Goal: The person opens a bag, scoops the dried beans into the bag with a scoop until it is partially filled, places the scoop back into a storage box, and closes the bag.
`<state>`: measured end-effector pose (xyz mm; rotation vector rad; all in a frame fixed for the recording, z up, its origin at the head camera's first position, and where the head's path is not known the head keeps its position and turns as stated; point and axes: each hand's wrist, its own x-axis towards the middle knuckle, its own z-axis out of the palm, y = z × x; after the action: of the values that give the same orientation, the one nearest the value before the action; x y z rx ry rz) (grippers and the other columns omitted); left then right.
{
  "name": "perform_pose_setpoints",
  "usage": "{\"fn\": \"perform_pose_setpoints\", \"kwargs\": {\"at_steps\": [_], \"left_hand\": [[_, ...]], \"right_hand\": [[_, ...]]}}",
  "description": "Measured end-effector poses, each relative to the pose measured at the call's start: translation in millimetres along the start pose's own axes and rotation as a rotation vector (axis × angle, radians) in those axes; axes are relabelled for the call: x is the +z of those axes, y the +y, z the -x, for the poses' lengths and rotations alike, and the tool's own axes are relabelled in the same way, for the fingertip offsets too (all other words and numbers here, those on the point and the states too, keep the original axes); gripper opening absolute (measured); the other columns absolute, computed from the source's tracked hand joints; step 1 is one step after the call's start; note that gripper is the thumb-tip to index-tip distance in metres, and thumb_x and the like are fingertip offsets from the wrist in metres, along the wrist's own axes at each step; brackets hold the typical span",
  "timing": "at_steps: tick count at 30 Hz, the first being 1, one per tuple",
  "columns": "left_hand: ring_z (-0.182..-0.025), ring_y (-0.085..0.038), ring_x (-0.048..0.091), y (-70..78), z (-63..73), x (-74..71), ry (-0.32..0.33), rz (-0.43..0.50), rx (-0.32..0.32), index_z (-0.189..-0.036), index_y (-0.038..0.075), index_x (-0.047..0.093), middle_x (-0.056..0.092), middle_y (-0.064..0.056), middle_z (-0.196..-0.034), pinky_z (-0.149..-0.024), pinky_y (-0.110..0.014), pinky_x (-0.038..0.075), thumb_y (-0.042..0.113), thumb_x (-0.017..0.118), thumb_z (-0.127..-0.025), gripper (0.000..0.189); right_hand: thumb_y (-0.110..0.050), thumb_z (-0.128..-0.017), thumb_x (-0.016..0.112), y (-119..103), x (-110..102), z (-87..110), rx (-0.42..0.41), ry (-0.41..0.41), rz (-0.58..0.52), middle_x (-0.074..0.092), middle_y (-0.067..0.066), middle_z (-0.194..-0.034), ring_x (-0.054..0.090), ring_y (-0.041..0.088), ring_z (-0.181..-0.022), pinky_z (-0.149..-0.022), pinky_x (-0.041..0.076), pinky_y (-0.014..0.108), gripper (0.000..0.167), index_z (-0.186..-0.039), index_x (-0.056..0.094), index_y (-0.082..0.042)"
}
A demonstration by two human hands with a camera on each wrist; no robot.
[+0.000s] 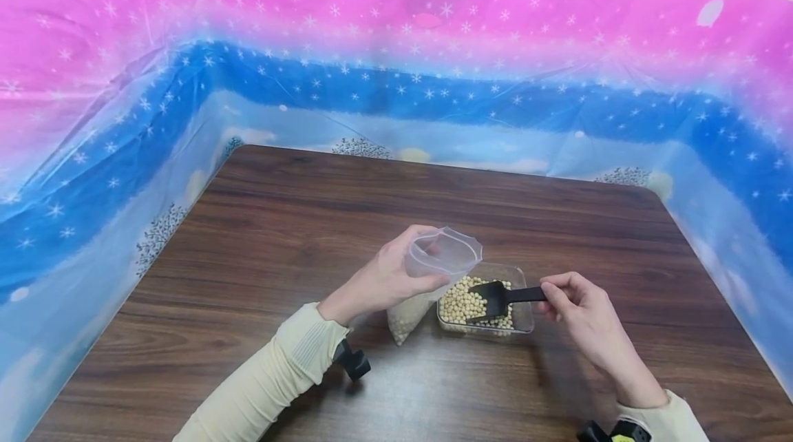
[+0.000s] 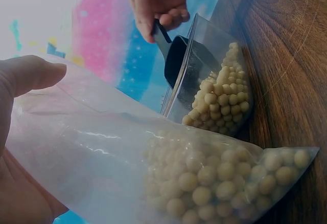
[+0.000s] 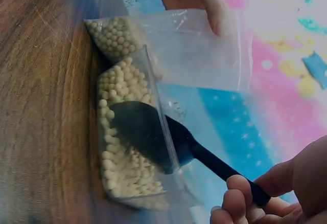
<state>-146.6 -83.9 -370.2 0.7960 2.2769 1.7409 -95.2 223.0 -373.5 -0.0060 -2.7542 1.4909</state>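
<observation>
My left hand grips a translucent plastic bag near its top, thumb on the near side, and the bag's mouth gapes. Pale round soybeans fill the bag's lower part, which touches the table. Just right of the bag stands a clear rectangular container of soybeans. My right hand pinches the handle end of a black scoop between thumb and fingers. In the right wrist view the scoop's blade lies among the beans inside the container.
Everything stands on a dark wood-grain table. A pink and blue patterned cloth hangs behind the table and along its sides. Black wrist devices sit at both cuffs.
</observation>
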Motion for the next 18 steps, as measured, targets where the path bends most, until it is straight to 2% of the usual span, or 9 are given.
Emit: {"fn": "perform_pose_setpoints", "kwargs": {"at_steps": [6,11,18], "left_hand": [[-0.102,-0.016,0.062,0.7,0.2,0.6,-0.002,0.006,0.003,-0.138,0.020,0.045,0.060,-0.003,-0.118,-0.089,-0.033,0.052,0.024,0.078,-0.083,0.064],[-0.104,-0.017,0.061,0.1,0.9,0.5,-0.003,0.017,0.013,-0.138,0.019,0.045,0.059,-0.004,-0.119,-0.089,-0.034,0.052,0.023,0.078,-0.083,0.064],[-0.104,-0.016,0.060,1.0,1.1,0.1,0.003,-0.012,0.015,-0.137,0.018,0.045,0.060,-0.004,-0.118,-0.089,-0.033,0.052,0.024,0.078,-0.084,0.063]], "right_hand": [[-0.010,-0.102,0.048,14.3,5.7,-4.6,0.080,-0.041,-0.156,0.065,0.008,-0.079,0.060,0.008,-0.068,-0.064,0.053,0.023,0.029,-0.119,0.050,0.013],[-0.007,-0.103,0.044,22.7,10.4,-6.5,0.132,-0.057,-0.170,0.063,0.007,-0.080,0.057,0.007,-0.068,-0.064,0.051,0.021,0.029,-0.122,0.047,0.014],[-0.008,-0.105,0.040,27.2,9.7,-8.4,0.183,-0.039,-0.179,0.061,0.004,-0.079,0.057,0.007,-0.068,-0.064,0.052,0.022,0.028,-0.123,0.047,0.012]]}}
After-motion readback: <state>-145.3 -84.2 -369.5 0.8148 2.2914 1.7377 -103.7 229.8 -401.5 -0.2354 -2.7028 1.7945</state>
